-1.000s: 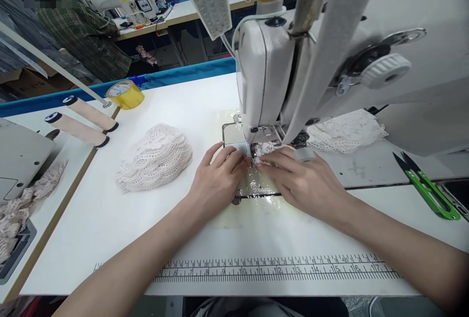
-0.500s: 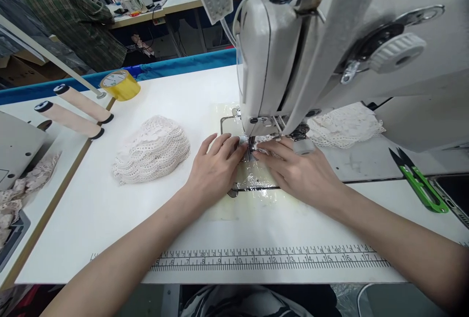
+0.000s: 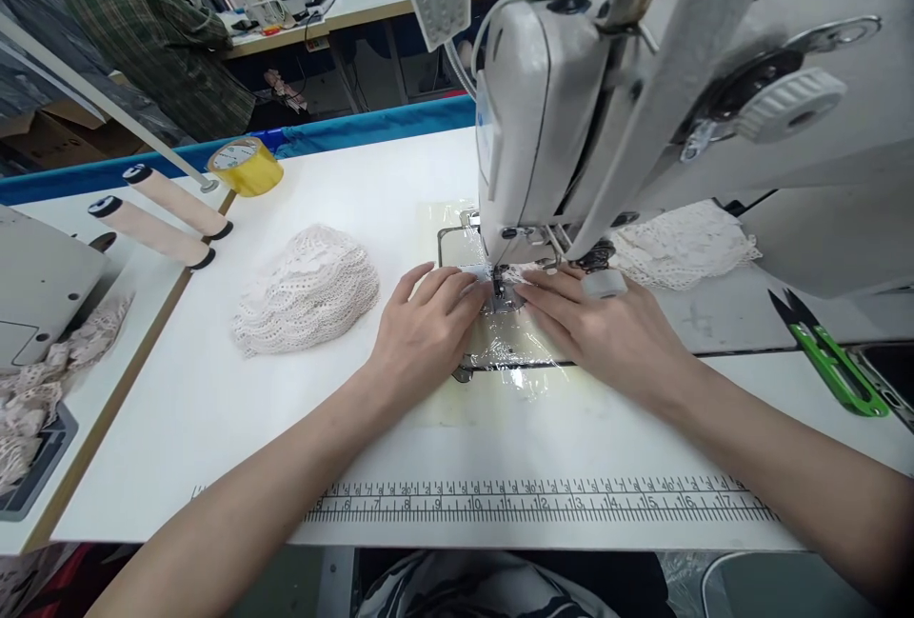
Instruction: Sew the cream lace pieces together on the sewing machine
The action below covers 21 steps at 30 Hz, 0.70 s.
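Observation:
Under the white sewing machine head point(image 3: 532, 123), both my hands rest at the presser foot point(image 3: 498, 283). On its left side, my left hand point(image 3: 432, 318) lies with fingers extended over the plate, its fingertips close to the foot. To the right, my right hand point(image 3: 600, 323) has its fingers closed on a small piece of white lace fabric point(image 3: 520, 271), mostly hidden by the hand and machine. A white band circles one of its fingers. Clear film covers the metal plate point(image 3: 492, 351) below. A heap of white lace pieces point(image 3: 307, 289) sits left of my left hand.
More white lace point(image 3: 685, 242) lies behind my right hand. Green thread snips point(image 3: 832, 361) rest at the right. At left are yellow tape point(image 3: 245, 167) and two thread cones point(image 3: 153, 232). A printed ruler point(image 3: 500, 502) runs along the front edge. A person in plaid point(image 3: 153, 47) stands beyond.
The view has shifted slightly, so everything sits a little further right. My right fingertips are now a bit farther from the presser foot. My left hand stays beside it.

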Each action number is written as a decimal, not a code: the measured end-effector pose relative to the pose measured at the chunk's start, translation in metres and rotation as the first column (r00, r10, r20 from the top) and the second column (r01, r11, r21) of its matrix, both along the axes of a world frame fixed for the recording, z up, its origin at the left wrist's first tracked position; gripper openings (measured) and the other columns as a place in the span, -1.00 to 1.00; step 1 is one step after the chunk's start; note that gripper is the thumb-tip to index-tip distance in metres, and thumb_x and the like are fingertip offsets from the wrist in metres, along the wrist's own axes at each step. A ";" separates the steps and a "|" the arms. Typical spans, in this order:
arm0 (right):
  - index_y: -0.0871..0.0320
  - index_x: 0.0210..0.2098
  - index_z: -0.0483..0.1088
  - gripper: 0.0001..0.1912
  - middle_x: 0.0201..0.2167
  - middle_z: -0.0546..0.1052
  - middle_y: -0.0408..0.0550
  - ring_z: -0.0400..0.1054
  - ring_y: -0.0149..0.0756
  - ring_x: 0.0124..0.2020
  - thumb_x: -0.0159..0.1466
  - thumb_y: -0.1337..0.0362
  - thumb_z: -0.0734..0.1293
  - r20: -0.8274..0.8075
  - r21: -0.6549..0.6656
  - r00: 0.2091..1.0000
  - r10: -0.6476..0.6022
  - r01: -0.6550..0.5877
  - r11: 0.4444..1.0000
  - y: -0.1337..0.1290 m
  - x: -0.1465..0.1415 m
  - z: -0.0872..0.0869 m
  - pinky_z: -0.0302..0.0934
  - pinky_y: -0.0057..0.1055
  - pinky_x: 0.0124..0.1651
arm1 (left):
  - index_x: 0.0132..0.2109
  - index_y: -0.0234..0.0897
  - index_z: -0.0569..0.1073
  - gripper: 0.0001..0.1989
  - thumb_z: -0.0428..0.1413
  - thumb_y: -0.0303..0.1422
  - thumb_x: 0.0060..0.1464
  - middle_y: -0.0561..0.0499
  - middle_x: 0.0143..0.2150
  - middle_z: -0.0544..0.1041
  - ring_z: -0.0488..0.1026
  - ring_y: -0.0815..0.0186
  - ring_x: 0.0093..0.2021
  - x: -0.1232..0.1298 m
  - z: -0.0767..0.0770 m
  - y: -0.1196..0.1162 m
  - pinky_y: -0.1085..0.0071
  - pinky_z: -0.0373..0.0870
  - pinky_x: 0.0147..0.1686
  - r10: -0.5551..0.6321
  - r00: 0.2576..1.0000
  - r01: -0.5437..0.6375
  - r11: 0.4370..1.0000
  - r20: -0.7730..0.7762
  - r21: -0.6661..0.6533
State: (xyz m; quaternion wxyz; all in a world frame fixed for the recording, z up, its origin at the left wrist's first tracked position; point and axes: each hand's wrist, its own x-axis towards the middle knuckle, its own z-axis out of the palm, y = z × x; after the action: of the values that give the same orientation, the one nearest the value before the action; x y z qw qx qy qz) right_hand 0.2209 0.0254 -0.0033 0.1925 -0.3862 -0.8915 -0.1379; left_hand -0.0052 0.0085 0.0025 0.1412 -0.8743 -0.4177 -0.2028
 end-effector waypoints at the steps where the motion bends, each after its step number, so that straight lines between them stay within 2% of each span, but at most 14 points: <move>1: 0.17 -0.08 0.54 -0.71 -0.20 0.62 0.05 0.47 -0.11 -0.22 0.32 0.45 0.22 -0.016 -0.019 1.000 -0.003 0.003 1.000 -0.001 0.000 0.001 0.32 -0.22 -0.27 | 0.07 -0.30 0.42 -0.73 0.01 -0.48 0.25 -0.07 -0.04 0.58 0.48 0.21 -0.02 0.000 0.000 -0.001 0.16 0.34 0.07 -0.014 1.000 0.014 1.000 0.013 0.000; 3: 0.14 -0.18 0.56 -0.69 -0.26 0.62 -0.01 0.47 -0.22 -0.36 0.29 0.49 0.21 -0.138 -0.143 0.990 0.022 -0.042 0.989 -0.003 0.001 0.006 0.32 -0.29 -0.34 | 0.12 -0.30 0.39 -0.69 0.05 -0.42 0.24 -0.08 -0.05 0.57 0.49 0.20 -0.05 0.001 0.001 -0.004 0.20 0.39 -0.02 -0.055 0.997 0.057 0.998 0.052 -0.034; 4: 0.12 -0.22 0.56 -0.72 -0.28 0.62 -0.05 0.47 -0.27 -0.39 0.30 0.47 0.22 -0.241 -0.258 0.969 0.046 -0.109 0.960 -0.005 0.000 0.010 0.33 -0.32 -0.35 | 0.14 -0.30 0.37 -0.66 0.08 -0.39 0.23 -0.10 -0.01 0.55 0.47 0.18 -0.02 0.001 0.001 -0.005 0.21 0.40 -0.04 -0.081 0.993 0.087 0.994 0.086 -0.073; 5: 0.10 -0.24 0.55 -0.76 -0.29 0.62 -0.08 0.48 -0.29 -0.39 0.30 0.42 0.24 -0.354 -0.390 0.933 0.060 -0.206 0.897 -0.007 0.000 0.014 0.35 -0.35 -0.34 | 0.14 -0.29 0.37 -0.64 0.10 -0.36 0.21 -0.12 0.05 0.52 0.44 0.16 0.04 0.002 0.002 -0.006 0.22 0.40 -0.04 -0.108 0.985 0.124 0.984 0.132 -0.126; 7: 0.06 -0.19 0.52 -0.84 -0.28 0.62 -0.11 0.50 -0.31 -0.32 0.28 0.32 0.31 -0.547 -0.602 0.837 0.023 -0.412 0.683 -0.010 0.000 0.022 0.40 -0.39 -0.29 | 0.03 -0.27 0.42 -0.73 0.12 -0.35 0.18 -0.15 0.15 0.44 0.38 0.15 0.14 0.001 0.005 -0.007 0.20 0.38 0.03 -0.169 0.950 0.236 0.939 0.264 -0.249; 8: 0.05 -0.14 0.51 -0.82 -0.27 0.61 -0.10 0.51 -0.30 -0.30 0.26 0.29 0.34 -0.601 -0.661 0.799 -0.024 -0.480 0.577 -0.011 -0.001 0.025 0.41 -0.40 -0.28 | -0.06 -0.27 0.44 -0.81 0.12 -0.35 0.17 -0.15 0.14 0.44 0.38 0.16 0.13 0.000 0.008 -0.007 0.20 0.38 0.04 -0.191 0.919 0.305 0.899 0.344 -0.314; 9: 0.05 -0.09 0.49 -0.77 -0.26 0.61 -0.09 0.51 -0.29 -0.30 0.24 0.26 0.36 -0.628 -0.694 0.775 -0.072 -0.516 0.503 -0.012 -0.001 0.028 0.42 -0.39 -0.29 | -0.16 -0.26 0.44 -0.89 0.12 -0.36 0.16 -0.14 0.08 0.48 0.42 0.20 0.07 -0.002 0.011 -0.006 0.23 0.40 0.00 -0.196 0.883 0.370 0.849 0.426 -0.378; 11: 0.07 -0.03 0.47 -0.69 -0.28 0.60 -0.06 0.51 -0.27 -0.31 0.22 0.23 0.39 -0.638 -0.726 0.756 -0.148 -0.526 0.442 -0.012 -0.002 0.030 0.42 -0.36 -0.31 | -0.28 -0.25 0.38 -0.94 0.11 -0.37 0.14 -0.07 -0.14 0.54 0.48 0.29 -0.15 -0.007 0.018 -0.006 0.32 0.45 -0.17 -0.140 0.814 0.454 0.758 0.564 -0.469; 12: 0.07 -0.03 0.47 -0.68 -0.28 0.60 -0.06 0.50 -0.26 -0.31 0.21 0.21 0.40 -0.633 -0.735 0.757 -0.165 -0.519 0.437 -0.012 -0.004 0.029 0.42 -0.35 -0.31 | -0.32 -0.24 0.34 -0.92 0.10 -0.38 0.13 -0.01 -0.25 0.52 0.46 0.33 -0.25 -0.009 0.023 -0.007 0.37 0.44 -0.25 -0.098 0.792 0.463 0.740 0.603 -0.488; 14: 0.08 -0.12 0.52 -0.73 -0.28 0.58 -0.04 0.49 -0.23 -0.29 0.19 0.16 0.42 -0.628 -0.732 0.762 -0.160 -0.509 0.453 -0.011 -0.007 0.027 0.41 -0.32 -0.31 | -0.37 -0.23 0.28 -0.88 0.09 -0.42 0.11 0.07 -0.37 0.47 0.40 0.38 -0.36 -0.012 0.034 -0.011 0.39 0.40 -0.27 -0.073 0.784 0.433 0.777 0.617 -0.458; 17: 0.11 -0.36 0.56 -0.80 -0.31 0.52 -0.04 0.45 -0.26 -0.32 0.18 0.11 0.43 -0.647 -0.648 0.758 -0.082 -0.490 0.583 -0.012 -0.013 0.029 0.37 -0.35 -0.35 | -0.38 -0.24 0.28 -0.86 0.03 -0.54 0.10 0.09 -0.37 0.47 0.41 0.40 -0.33 -0.013 0.058 -0.027 0.37 0.36 -0.15 -0.189 0.815 0.431 0.829 0.547 -0.356; 19: 0.10 -0.37 0.57 -0.83 -0.36 0.50 -0.06 0.43 -0.30 -0.35 0.23 0.15 0.39 -0.610 -0.591 0.792 0.013 -0.466 0.658 -0.016 -0.015 0.035 0.35 -0.40 -0.38 | -0.35 -0.24 0.33 -0.86 0.02 -0.57 0.12 0.09 -0.35 0.51 0.44 0.41 -0.32 -0.016 0.077 -0.041 0.40 0.37 -0.16 -0.254 0.835 0.478 0.774 0.489 -0.415; 20: 0.08 -0.32 0.58 -0.85 -0.37 0.51 -0.08 0.44 -0.32 -0.36 0.27 0.20 0.36 -0.564 -0.578 0.822 0.075 -0.459 0.674 -0.019 -0.016 0.039 0.34 -0.41 -0.38 | -0.33 -0.23 0.37 -0.88 0.06 -0.53 0.13 0.11 -0.36 0.52 0.45 0.42 -0.35 -0.019 0.086 -0.047 0.41 0.38 -0.18 -0.270 0.847 0.495 0.717 0.458 -0.492; 21: 0.05 -0.25 0.58 -0.83 -0.38 0.54 -0.10 0.45 -0.33 -0.37 0.31 0.27 0.31 -0.504 -0.575 0.852 0.142 -0.454 0.681 -0.024 -0.017 0.045 0.34 -0.43 -0.37 | -0.29 -0.22 0.41 -0.95 0.13 -0.46 0.13 0.12 -0.36 0.53 0.45 0.43 -0.39 -0.022 0.093 -0.052 0.42 0.40 -0.21 -0.289 0.846 0.522 0.621 0.448 -0.584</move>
State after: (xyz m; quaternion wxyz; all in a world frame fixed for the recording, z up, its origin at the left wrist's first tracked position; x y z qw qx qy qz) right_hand 0.2041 0.0017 0.0414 0.2459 -0.2948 -0.8677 0.3157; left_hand -0.0275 -0.0435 0.0951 -0.3107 -0.8910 -0.2675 -0.1951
